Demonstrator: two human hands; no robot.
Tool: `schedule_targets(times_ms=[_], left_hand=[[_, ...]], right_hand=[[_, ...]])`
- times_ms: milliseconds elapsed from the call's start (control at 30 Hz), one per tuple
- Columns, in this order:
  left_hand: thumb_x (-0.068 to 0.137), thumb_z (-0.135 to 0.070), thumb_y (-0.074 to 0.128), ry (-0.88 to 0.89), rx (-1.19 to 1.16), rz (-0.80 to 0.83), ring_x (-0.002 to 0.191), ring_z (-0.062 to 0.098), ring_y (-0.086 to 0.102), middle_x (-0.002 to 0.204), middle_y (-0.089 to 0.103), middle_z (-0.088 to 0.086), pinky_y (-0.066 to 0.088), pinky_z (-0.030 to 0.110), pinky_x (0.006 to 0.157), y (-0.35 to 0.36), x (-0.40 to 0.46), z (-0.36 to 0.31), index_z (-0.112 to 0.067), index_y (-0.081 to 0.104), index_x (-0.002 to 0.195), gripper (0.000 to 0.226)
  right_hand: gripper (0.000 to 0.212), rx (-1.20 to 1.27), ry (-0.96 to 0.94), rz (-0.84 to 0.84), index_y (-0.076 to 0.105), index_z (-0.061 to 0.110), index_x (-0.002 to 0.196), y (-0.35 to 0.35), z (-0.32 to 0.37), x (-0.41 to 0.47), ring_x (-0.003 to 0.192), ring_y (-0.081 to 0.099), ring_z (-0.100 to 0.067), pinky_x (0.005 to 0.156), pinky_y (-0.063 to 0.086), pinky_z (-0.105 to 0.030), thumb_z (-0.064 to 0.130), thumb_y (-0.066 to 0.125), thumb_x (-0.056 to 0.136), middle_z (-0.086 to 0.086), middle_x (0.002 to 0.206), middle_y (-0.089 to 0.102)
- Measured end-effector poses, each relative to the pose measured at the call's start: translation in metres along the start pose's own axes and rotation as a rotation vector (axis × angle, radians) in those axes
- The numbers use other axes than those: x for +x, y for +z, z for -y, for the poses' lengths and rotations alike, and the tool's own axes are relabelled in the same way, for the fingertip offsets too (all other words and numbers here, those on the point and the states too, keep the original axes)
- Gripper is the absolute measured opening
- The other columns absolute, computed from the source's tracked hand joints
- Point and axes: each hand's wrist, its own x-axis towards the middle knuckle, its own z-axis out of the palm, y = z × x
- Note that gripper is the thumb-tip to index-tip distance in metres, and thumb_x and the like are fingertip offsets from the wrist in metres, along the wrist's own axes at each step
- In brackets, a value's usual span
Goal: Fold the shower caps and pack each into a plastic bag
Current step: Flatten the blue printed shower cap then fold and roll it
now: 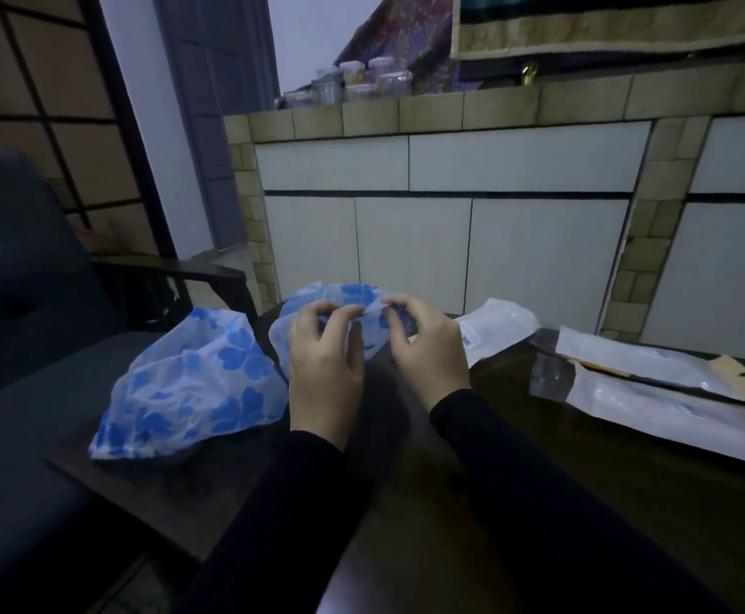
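Dark surface (516,436), dim light. Left hand (324,361) and right hand (423,343): both raised side by side, fingers curled, pinching the rim of one blue-flowered cap (317,303) held just above the far edge of the surface. Second cap (197,383): same print, lying crumpled and unfolded at the left end of the surface, beside a dark chair (20,303). Plastic bags (654,392): several, flat, white and clear, overlapping at the right; another bag (494,330) just right of the hands.
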Motion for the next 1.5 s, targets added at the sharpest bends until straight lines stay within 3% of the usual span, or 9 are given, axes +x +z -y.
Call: schedule_targets(times_ms=[167, 400, 633, 833, 1000, 1133, 1233, 1300, 1500], left_hand=[[0.091, -0.023, 0.061, -0.002, -0.116, -0.031, 0.11, 0.014, 0.045, 0.118, 0.051, 0.011, 0.03, 0.01, 0.095, -0.013, 0.02, -0.029, -0.009, 0.062, 0.12, 0.032], [0.084, -0.048, 0.066, -0.15, -0.274, 0.161, 0.075, 0.008, 0.055, 0.076, 0.062, -0.007, 0.041, 0.026, 0.064, -0.031, 0.033, -0.09, -0.024, 0.055, 0.076, 0.028], [0.081, -0.057, 0.067, -0.378, -0.543, 0.47, 0.053, 0.006, 0.055, 0.062, 0.066, -0.006, 0.045, 0.025, 0.054, -0.054, 0.033, -0.134, -0.014, 0.066, 0.082, 0.043], [0.079, -0.053, 0.064, -0.602, -0.862, 1.062, 0.077, 0.015, 0.068, 0.103, 0.074, 0.002, 0.052, 0.023, 0.064, -0.064, 0.009, -0.132, -0.019, 0.069, 0.111, 0.046], [0.09, -0.019, 0.066, -0.61, -0.733, 0.968, 0.064, 0.018, 0.056, 0.084, 0.063, 0.012, 0.046, 0.025, 0.056, -0.036, -0.004, -0.117, 0.002, 0.064, 0.092, 0.021], [0.093, -0.018, 0.06, -0.482, -0.541, 0.934, 0.059, 0.017, 0.054, 0.077, 0.061, 0.006, 0.042, 0.025, 0.054, -0.028, 0.012, -0.111, -0.017, 0.053, 0.08, 0.015], [0.094, -0.022, 0.057, -0.173, -0.224, 0.771, 0.066, 0.015, 0.048, 0.071, 0.057, -0.005, 0.038, 0.026, 0.059, -0.026, 0.017, -0.104, -0.019, 0.053, 0.086, 0.009], [0.094, -0.027, 0.056, -0.102, -0.166, 0.704, 0.063, 0.015, 0.048, 0.066, 0.055, -0.007, 0.035, 0.023, 0.056, -0.024, 0.016, -0.098, -0.02, 0.055, 0.09, 0.008], [0.088, -0.048, 0.061, -0.027, -0.134, 0.681, 0.071, 0.013, 0.058, 0.073, 0.064, -0.003, 0.042, 0.024, 0.062, -0.011, 0.016, -0.091, -0.019, 0.066, 0.08, 0.03]], right_hand=[[0.013, -0.066, -0.134, -0.187, 0.066, 0.01, 0.103, -0.049, 0.026, 0.011, 0.088, 0.058, -0.012, 0.077, 0.044, -0.014, 0.015, 0.056, 0.094, 0.006, 0.095, 0.063], [0.016, -0.291, -0.213, -0.297, 0.066, 0.015, 0.1, -0.149, 0.058, 0.011, 0.083, 0.058, -0.015, 0.07, 0.041, -0.022, 0.025, 0.053, 0.096, 0.006, 0.089, 0.067], [0.016, -0.167, 0.215, -0.165, 0.06, 0.021, 0.087, -0.212, 0.062, -0.004, 0.07, 0.053, -0.003, 0.057, 0.035, -0.006, 0.027, 0.05, 0.099, 0.016, 0.074, 0.057], [0.03, 0.274, 0.763, -0.209, 0.056, 0.016, 0.077, -0.23, 0.034, -0.021, 0.075, 0.051, -0.021, 0.066, 0.041, -0.028, 0.029, 0.043, 0.101, -0.005, 0.078, 0.054], [0.026, 0.531, 0.964, -0.169, 0.06, 0.011, 0.092, -0.222, 0.017, -0.032, 0.066, 0.062, -0.022, 0.063, 0.053, -0.034, 0.029, 0.044, 0.101, -0.009, 0.079, 0.063], [0.027, 0.567, 1.038, -0.079, 0.061, 0.008, 0.079, -0.221, 0.013, -0.039, 0.048, 0.062, -0.019, 0.045, 0.05, -0.025, 0.017, 0.042, 0.097, -0.003, 0.06, 0.066], [0.013, 0.385, 0.97, 0.041, 0.056, 0.013, 0.073, -0.22, 0.014, -0.045, 0.062, 0.052, -0.018, 0.056, 0.037, -0.028, 0.009, 0.045, 0.069, 0.0, 0.072, 0.061], [0.037, 0.32, 0.853, 0.117, 0.06, 0.017, 0.082, -0.217, 0.012, -0.043, 0.076, 0.054, -0.019, 0.062, 0.034, -0.03, 0.014, 0.043, 0.049, -0.001, 0.091, 0.063], [0.029, 0.207, 0.546, 0.314, 0.064, 0.021, 0.115, -0.189, 0.007, -0.016, 0.091, 0.059, -0.004, 0.079, 0.047, -0.012, 0.039, 0.052, 0.096, 0.008, 0.107, 0.065]])
